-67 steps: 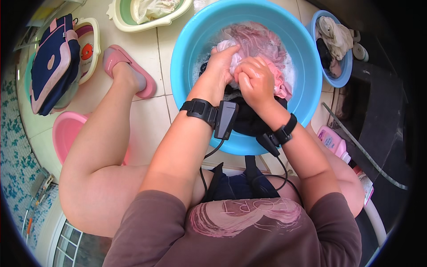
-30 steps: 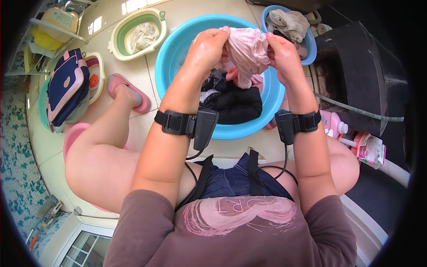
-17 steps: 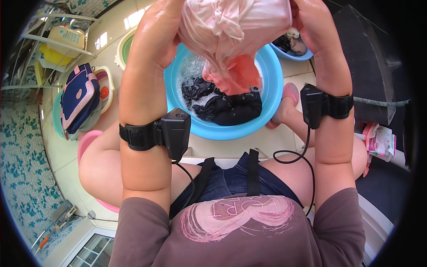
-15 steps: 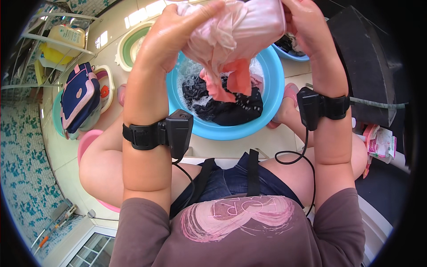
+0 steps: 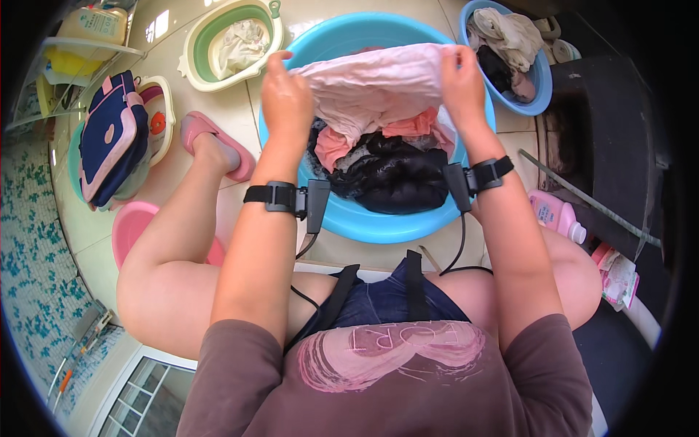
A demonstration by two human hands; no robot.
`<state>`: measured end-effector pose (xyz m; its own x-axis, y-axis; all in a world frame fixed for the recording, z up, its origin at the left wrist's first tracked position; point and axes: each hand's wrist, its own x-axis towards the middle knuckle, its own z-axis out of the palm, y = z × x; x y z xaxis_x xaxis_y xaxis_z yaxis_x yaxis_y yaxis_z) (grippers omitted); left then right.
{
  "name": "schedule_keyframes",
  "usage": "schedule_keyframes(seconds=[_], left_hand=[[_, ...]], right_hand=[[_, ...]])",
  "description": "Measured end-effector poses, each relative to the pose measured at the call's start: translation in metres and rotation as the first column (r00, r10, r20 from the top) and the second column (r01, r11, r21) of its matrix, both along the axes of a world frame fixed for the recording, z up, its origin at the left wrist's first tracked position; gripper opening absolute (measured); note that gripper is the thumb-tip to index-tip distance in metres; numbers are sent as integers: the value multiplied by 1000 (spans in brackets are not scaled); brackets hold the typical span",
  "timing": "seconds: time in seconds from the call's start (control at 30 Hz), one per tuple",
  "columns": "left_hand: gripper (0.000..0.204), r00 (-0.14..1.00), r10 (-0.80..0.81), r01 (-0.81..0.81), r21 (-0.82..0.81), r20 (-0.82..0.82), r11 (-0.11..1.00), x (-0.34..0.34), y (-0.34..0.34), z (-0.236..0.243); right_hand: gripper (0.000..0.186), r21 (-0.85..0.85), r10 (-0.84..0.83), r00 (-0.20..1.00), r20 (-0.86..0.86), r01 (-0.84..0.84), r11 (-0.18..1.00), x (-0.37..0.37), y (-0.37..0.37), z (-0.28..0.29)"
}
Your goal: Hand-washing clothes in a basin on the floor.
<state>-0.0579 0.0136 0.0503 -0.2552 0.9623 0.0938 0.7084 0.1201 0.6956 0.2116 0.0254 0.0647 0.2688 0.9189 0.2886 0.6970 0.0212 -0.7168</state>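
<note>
A wet pale pink garment (image 5: 371, 84) with coral-pink parts is stretched between my hands, above a large light-blue basin (image 5: 364, 227). Closed around its left end is my left hand (image 5: 285, 98); my right hand (image 5: 463, 84) grips the right end with bent fingers. The garment's lower folds hang down onto the laundry, and its exact kind does not show. Beneath it, black clothes (image 5: 400, 186) lie in the basin with suds around them.
Behind to the right, a smaller blue basin (image 5: 537, 102) holds white and dark clothes. A green-and-cream basin (image 5: 200, 76) with a white cloth stands far left, near a navy-and-pink bag (image 5: 116, 146). A pink bottle (image 5: 557, 215) lies beside my right leg.
Both hands have come down and nearer to me, lowering the pink garment over the basin. It was bunched up high and is now spread out between them.
</note>
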Motion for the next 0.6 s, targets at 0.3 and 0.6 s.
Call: schedule_keyframes(seconds=[0.3, 0.6], left_hand=[[65, 903, -416, 293, -560, -102, 775, 45, -18, -91], [37, 820, -569, 276, -824, -67, 495, 44, 24, -109]], right_hand=[[73, -636, 597, 693, 404, -256, 728, -67, -48, -109], [42, -863, 814, 574, 94, -361, 354, -61, 15, -119]])
